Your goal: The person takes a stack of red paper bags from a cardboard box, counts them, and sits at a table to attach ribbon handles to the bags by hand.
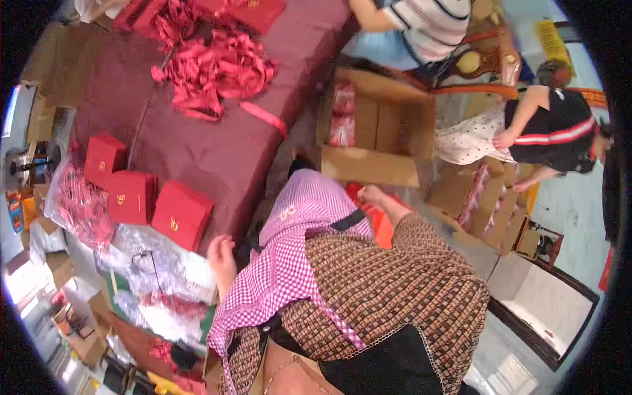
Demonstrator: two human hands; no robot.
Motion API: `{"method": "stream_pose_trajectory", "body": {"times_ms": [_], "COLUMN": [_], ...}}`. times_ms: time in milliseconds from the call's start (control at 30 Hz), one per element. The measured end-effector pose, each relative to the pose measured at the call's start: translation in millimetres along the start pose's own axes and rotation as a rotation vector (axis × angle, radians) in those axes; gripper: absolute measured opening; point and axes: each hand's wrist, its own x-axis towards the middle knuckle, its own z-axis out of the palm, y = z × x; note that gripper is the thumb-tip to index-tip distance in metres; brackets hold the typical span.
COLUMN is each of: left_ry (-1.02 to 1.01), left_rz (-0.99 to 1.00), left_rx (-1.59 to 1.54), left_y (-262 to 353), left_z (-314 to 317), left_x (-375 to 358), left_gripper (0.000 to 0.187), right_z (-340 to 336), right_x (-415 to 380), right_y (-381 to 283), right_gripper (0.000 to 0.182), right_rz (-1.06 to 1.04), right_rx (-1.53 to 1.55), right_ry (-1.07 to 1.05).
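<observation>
My left hand (pixel 223 255) is raised beside the table edge, close to the red boxes, with its fingers apart and nothing in them. My right hand (pixel 372 195) is closed at the top of a bright red thing (pixel 380 222), which looks like a bag and hangs by my apron (pixel 309 204); my forearm hides part of it. Three red boxes with gold emblems stand on the table: one at the near edge (pixel 182 214), one in the middle (pixel 131 197) and one farther left (pixel 105 158).
A heap of red ribbons (pixel 220 72) lies on the dark red tablecloth (pixel 191 151). Clear plastic bags (pixel 141 257) lie at the left. An open carton (pixel 372 164) with red packs stands right of the table. Two co-workers, in a striped shirt (pixel 431 26) and a black top (pixel 550 122), are nearby.
</observation>
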Motion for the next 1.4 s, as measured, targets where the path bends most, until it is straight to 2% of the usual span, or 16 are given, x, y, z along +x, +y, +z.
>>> {"method": "stream_pose_trajectory", "body": {"times_ms": [100, 167, 267, 400, 467, 600, 667, 800, 900, 967, 1000, 1100, 1200, 1333, 1367, 1400], "left_ry": [-0.090, -0.131, -0.181, -0.175, -0.184, -0.221, -0.180, -0.159, -0.169, -0.191, -0.195, -0.209, -0.247, -0.161, -0.167, -0.169], "left_rz": [0.117, 0.049, 0.226, 0.542, 0.589, 0.630, 0.692, 0.745, 0.716, 0.684, 0.664, 0.611, 0.595, 0.672, 0.655, 0.671], "left_rx": [0.399, 0.423, 0.583, 0.702, 0.653, 0.712, 0.946, 0.970, 0.948, 0.992, 1.026, 0.980, 1.049, 0.968, 0.951, 0.935], "left_y": [-24, -7, 3, 27, 29, 33, 25, 15, 11, 15, 11, 18, 32, 27, 23, 20], "left_z": [15, 22, 37, 70, 89, 118, 130, 128, 123, 118, 113, 111, 109, 112, 108, 107], "left_x": [-2, 3, 36, 103, 137, 182, 189, 191, 186, 185, 184, 181, 175, 174, 173, 173], "left_gripper": [0.016, 0.017, 0.015, 0.025, 0.033, 0.039, 0.042, 0.045, 0.047, 0.047, 0.048, 0.050, 0.053, 0.047, 0.048, 0.049], "right_z": [-1, 6, 16, 46, 54, 45, 43, 31, 33, 41, 47, 48, 65, 73, 75, 124], "right_x": [1, 3, 20, 14, 23, 33, 46, 67, 94, 96, 108, 111, 114, 114, 135, 141], "right_y": [2, 24, 76, 106, 127, 178, 199, 186, 167, 155, 159, 162, 256, 320, 414, 479], "right_gripper": [0.015, 0.014, 0.014, 0.015, 0.022, 0.025, 0.028, 0.028, 0.027, 0.030, 0.033, 0.031, 0.030, 0.033, 0.033, 0.033], "right_rz": [0.149, 0.162, 0.260, 0.385, 0.400, 0.398, 0.359, 0.456, 0.366, 0.213, 0.245, 0.097, 0.011, -0.140, -0.140, 0.058], "right_rx": [0.116, 0.079, 0.097, 0.087, -0.136, -0.256, -0.352, -0.728, -1.034, -1.045, -1.166, -1.298, -1.190, -1.483, -1.491, -1.474], "right_ry": [-0.106, -0.104, -0.156, -0.026, -0.018, -0.020, -0.042, -0.095, -0.213, -0.128, -0.357, -0.480, -0.368, -0.321, -0.320, 0.083]}}
